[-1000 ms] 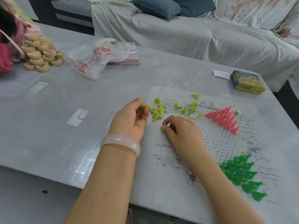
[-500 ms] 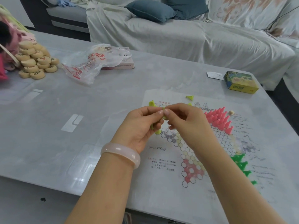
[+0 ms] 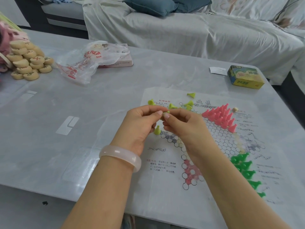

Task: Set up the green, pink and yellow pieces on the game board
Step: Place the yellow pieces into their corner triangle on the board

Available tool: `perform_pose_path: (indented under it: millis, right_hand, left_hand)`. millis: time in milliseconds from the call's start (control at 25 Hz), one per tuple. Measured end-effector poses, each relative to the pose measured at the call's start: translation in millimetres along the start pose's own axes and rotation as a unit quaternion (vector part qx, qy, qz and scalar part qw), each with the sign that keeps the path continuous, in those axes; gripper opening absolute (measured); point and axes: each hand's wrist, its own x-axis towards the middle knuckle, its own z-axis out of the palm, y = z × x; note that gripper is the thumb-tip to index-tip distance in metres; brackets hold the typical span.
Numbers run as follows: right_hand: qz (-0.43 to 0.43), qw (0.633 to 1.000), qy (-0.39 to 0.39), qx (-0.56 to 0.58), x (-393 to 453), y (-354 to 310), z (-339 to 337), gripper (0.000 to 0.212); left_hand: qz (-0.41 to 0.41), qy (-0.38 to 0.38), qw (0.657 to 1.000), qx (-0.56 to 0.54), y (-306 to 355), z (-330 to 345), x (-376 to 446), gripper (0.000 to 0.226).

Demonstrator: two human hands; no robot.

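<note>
Both hands met above the far-left part of the game board (image 3: 194, 210), a printed paper sheet lying on the right half of the desk (image 3: 69, 162), reaching to its near edge. The left hand (image 3: 140, 128), with a pale bangle (image 3: 121, 157) on its wrist, had its fingers curled and its thumb tip pressed toward the right hand (image 3: 183, 124), whose thumb and forefinger were pinched together; between the two sets of fingertips sat a small yellow piece (image 3: 165, 113), gripped from both sides, though how much each hand bore could not be told. A further yellow piece (image 3: 157, 130) stood just below the left hand's fingers, at the left point of the printed star; whether the fingers touched it was unclear. Several loose yellow pieces (image 3: 189, 103) lay scattered on the board's far-left corner, some tipped over. The pink pieces (image 3: 220, 117) stood packed upright in a triangle toward the board's far-right side, with a small die (image 3: 235, 109) just beyond them. The green pieces (image 3: 244, 167) were grouped along the board's right side nearer the desk's near edge, partly hidden by the right forearm. Near the desk's far-right corner sat a yellow-green box (image 3: 245, 77) beside a white card (image 3: 218, 71). At the far-left edge was a heap of round wooden discs (image 3: 29, 62), and next to it a crumpled plastic bag (image 3: 85, 61) over a flat book (image 3: 122, 60).
</note>
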Motion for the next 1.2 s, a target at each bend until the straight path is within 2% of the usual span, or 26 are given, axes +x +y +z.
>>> perform_pose_path:
  millis: [80,160,240,320,480,880,1080,1200]
  right_hand:
    - [-0.046,0.992,0.053,-0.107,6,0,-7,0.007]
    - [-0.080,0.956,0.080,-0.271,11,1,-12,0.006]
    - [-0.089,0.917,0.063,-0.384,15,7,-12,0.008]
    - [-0.104,0.887,0.041,-0.447,17,12,-9,0.011]
    - [-0.111,0.869,0.019,-0.481,19,16,-7,0.013]
    - [-0.108,0.857,0.008,-0.505,17,17,-4,0.014]
    - [-0.113,0.857,-0.005,-0.502,17,17,-5,0.018]
    - [-0.124,0.874,-0.003,-0.470,14,9,-9,0.022]
  left_hand:
    - [-0.006,0.032,0.999,-0.013,4,1,1,0.023]
    - [-0.016,0.070,0.994,-0.082,9,0,3,0.026]
    - [-0.038,0.086,0.980,-0.174,12,-3,6,0.030]
    - [-0.057,0.095,0.967,-0.230,12,-5,8,0.037]
    - [-0.058,0.122,0.955,-0.265,11,-7,11,0.036]
    - [-0.045,0.088,0.937,-0.334,13,-7,8,0.019]
    - [-0.037,0.077,0.944,-0.318,13,-6,5,0.014]
    - [-0.030,0.056,0.965,-0.254,11,-5,3,0.007]
